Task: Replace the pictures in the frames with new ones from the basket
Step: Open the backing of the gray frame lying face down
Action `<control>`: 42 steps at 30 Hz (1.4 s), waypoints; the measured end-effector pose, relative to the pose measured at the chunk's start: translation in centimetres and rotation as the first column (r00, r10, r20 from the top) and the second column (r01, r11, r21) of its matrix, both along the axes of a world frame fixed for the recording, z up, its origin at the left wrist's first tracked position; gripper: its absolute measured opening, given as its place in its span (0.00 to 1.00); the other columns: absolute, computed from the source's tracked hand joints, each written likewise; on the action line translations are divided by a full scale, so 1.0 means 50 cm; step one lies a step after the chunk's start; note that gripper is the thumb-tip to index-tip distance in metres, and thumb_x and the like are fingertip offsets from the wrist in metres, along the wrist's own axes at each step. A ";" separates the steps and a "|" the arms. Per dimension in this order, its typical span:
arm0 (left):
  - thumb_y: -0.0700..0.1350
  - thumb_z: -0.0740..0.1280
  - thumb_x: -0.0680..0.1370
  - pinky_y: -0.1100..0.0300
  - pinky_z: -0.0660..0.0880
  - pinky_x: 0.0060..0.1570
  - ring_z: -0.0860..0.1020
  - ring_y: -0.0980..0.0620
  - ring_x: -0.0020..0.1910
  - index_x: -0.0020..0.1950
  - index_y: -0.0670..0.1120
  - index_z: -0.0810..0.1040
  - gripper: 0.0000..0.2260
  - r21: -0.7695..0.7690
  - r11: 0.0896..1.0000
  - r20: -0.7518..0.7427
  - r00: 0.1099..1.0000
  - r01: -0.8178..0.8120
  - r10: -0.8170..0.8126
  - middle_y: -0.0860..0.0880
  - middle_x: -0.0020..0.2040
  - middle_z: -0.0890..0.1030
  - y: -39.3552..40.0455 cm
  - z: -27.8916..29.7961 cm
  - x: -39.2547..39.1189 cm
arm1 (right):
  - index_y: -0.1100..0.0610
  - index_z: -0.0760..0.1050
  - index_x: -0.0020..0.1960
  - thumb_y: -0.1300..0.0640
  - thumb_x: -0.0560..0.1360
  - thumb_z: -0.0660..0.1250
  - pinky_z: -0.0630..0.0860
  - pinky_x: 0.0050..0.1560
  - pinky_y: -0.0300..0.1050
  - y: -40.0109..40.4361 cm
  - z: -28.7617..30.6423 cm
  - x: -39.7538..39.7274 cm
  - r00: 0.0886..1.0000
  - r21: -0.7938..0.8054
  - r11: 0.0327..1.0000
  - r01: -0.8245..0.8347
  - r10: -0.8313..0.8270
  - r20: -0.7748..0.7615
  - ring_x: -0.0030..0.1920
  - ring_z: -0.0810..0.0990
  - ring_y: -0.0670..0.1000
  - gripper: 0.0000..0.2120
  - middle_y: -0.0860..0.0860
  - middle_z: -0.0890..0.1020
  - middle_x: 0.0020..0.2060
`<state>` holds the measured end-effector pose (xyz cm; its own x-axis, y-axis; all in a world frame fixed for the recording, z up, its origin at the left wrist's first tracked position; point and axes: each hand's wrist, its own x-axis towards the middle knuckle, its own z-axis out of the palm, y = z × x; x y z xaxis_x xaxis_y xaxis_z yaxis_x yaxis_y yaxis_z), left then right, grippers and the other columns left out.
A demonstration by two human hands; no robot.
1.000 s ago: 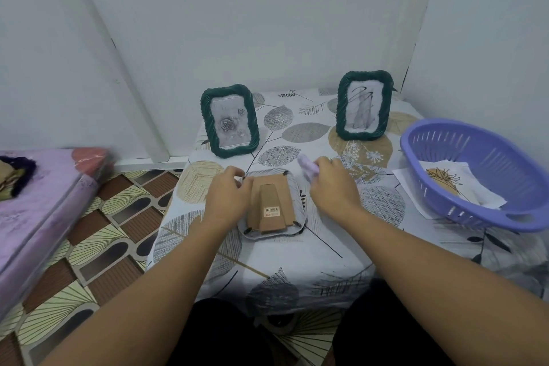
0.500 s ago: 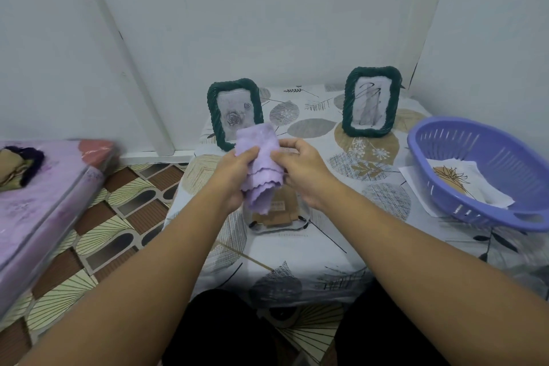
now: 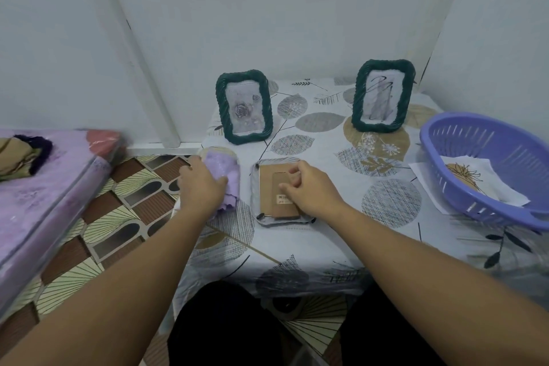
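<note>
We see a frame lying face down (image 3: 277,192) near the front middle of the table (image 3: 312,241), brown backing board up, long axis running away from us. Our right hand (image 3: 309,190) sits directly on that backing, fingers curled at the stand flap, apparently pinching or prying it; it is the nearer hand for opening the back. Our left hand (image 3: 202,186) is just to the left of the frame, resting with loosely bent fingers on a lilac cloth (image 3: 227,174) that lies on the table's left edge, pressing more than gripping, we judge.

Behind, two green frames stand upright: the rose-picture frame (image 3: 244,107) back left, the other green frame (image 3: 383,95) back right, both with pictures in them.

To the right, well apart from the hands, the purple basket (image 3: 487,140) sits at the table's right edge. Inside it lies a sheet with a brown flower drawing (image 3: 475,178); a white paper edge (image 3: 427,184) pokes out under the basket. The new picture lies right of the right hand, so that hand would reach it.
</note>
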<state>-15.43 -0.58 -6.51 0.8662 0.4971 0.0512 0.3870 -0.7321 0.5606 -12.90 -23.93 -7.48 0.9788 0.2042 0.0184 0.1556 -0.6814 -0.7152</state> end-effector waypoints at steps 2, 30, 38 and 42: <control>0.48 0.72 0.77 0.41 0.68 0.66 0.67 0.32 0.68 0.77 0.40 0.58 0.35 0.082 0.996 0.053 0.998 -0.023 0.019 0.33 0.70 0.66 -0.003 0.001 -0.003 | 0.53 0.73 0.62 0.45 0.76 0.72 0.77 0.58 0.52 0.000 0.000 -0.002 1.000 -0.054 0.998 -0.015 0.016 0.013 0.56 0.79 0.53 0.20 0.50 0.81 0.54; 0.50 0.67 0.80 0.56 0.76 0.45 0.81 0.50 0.45 0.54 0.48 0.86 0.10 -0.016 0.980 0.179 0.965 0.196 -0.190 0.51 0.46 0.86 -0.088 -0.049 0.090 | 0.51 0.72 0.70 0.39 0.77 0.70 0.75 0.61 0.51 -0.016 -0.009 0.068 0.999 -0.185 0.982 0.037 -0.037 0.000 0.65 0.77 0.56 0.27 0.52 0.78 0.65; 0.52 0.69 0.79 0.64 0.67 0.34 0.79 0.56 0.39 0.50 0.52 0.88 0.09 -0.079 0.992 0.265 0.961 0.102 -0.078 0.54 0.42 0.86 -0.101 -0.072 0.086 | 0.53 0.74 0.71 0.41 0.76 0.72 0.73 0.64 0.49 -0.023 -0.028 0.071 0.999 -0.103 0.994 0.037 -0.038 -0.004 0.65 0.76 0.54 0.28 0.53 0.77 0.64; 0.53 0.69 0.79 0.65 0.67 0.35 0.80 0.56 0.41 0.50 0.52 0.88 0.09 -0.105 0.991 0.260 0.964 0.084 -0.054 0.55 0.43 0.86 -0.102 -0.074 0.087 | 0.52 0.74 0.71 0.41 0.76 0.72 0.73 0.64 0.49 -0.024 -0.029 0.069 0.999 -0.098 0.995 0.036 -0.036 0.002 0.64 0.76 0.54 0.27 0.53 0.77 0.62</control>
<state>-11.10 -5.70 -10.21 0.8636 0.4524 0.2226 0.1705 -0.6775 0.7155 -9.46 -25.12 -8.94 0.9855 0.1696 0.0000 0.1296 -0.7535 -0.6446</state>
